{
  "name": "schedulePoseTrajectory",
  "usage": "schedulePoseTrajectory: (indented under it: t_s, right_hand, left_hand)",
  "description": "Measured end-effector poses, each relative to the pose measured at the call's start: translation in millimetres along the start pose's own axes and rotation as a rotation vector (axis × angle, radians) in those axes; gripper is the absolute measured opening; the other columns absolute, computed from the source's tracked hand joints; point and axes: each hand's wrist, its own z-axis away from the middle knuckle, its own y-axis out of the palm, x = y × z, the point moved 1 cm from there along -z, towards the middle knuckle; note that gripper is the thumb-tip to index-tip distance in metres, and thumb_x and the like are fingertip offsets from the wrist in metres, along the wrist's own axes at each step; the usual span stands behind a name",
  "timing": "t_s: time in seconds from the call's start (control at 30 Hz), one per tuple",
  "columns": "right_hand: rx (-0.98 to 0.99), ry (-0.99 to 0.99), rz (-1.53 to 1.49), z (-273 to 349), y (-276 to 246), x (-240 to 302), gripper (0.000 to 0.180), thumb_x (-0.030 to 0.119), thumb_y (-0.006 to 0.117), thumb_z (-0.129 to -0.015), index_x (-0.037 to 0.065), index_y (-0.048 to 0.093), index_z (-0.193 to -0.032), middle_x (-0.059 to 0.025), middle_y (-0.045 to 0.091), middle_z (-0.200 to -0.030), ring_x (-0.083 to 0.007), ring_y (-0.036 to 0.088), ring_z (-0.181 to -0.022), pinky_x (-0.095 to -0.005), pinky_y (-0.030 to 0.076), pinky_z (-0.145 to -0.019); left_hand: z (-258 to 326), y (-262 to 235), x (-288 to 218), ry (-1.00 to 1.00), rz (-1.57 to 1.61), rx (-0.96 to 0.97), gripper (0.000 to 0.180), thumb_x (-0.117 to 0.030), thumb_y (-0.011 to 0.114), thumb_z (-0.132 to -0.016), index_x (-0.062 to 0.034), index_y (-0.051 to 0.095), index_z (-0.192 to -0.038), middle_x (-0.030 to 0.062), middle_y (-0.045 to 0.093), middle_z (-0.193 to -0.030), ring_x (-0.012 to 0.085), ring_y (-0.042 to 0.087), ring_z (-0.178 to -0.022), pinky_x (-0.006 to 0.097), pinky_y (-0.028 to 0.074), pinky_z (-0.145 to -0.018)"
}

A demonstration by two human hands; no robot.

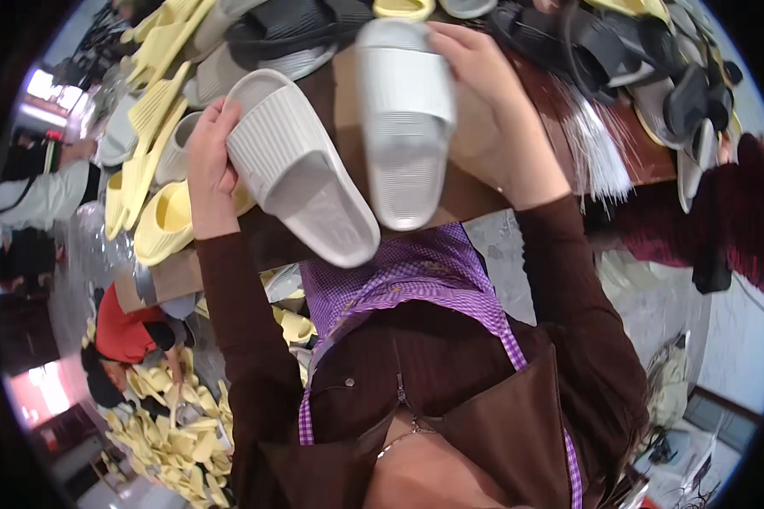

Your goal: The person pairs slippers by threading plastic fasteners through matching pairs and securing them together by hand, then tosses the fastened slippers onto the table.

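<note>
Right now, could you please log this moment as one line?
left hand: holds white slipper | right hand: holds grey slipper | below: brown table

A pale slide sandal in each hand

My left hand (pixel 208 165) grips one grey slide sandal (pixel 301 165) by its heel; my right hand (pixel 475 64) holds the other grey sandal (pixel 405 119) above the brown tabletop (pixel 475 182). Yellow sandals (pixel 148 161) pile up to the left.

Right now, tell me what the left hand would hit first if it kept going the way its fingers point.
Likely the grey slippers piled beyond the left hand, which holds a white slipper; depth is unclear.
</note>
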Motion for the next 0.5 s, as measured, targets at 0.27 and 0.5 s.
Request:
schedulePoseTrajectory:
  t_s: [0.27, 0.5]
  right_hand:
    - [-0.142, -0.525, 0.732, 65, -45, 2, 0.020, 0.003, 0.058, -0.080, 0.002, 0.062, -0.099, -0.0133, 0.064, -0.096, -0.0291, 0.062, -0.088, -0.0346, 0.049, -0.077]
    - [-0.094, -0.360, 1.073, 127, -115, -2, 0.017, -0.001, 0.059, -0.075, 0.005, 0.063, -0.091, -0.0102, 0.061, -0.108, -0.0293, 0.054, -0.107, -0.0376, 0.043, -0.089]
  left_hand:
    - [21, 46, 29, 0.542, -0.711, -0.268, 0.034, -0.019, 0.056, -0.089, 0.0061, 0.053, -0.112, 0.0129, 0.059, -0.104, 0.0170, 0.056, -0.093, 0.027, 0.044, -0.083]
    - [77, 69, 36, 0.414, -0.484, -0.235, 0.027, -0.009, 0.055, -0.088, 0.0044, 0.054, -0.111, 0.0106, 0.057, -0.104, 0.0145, 0.054, -0.093, 0.026, 0.043, -0.083]
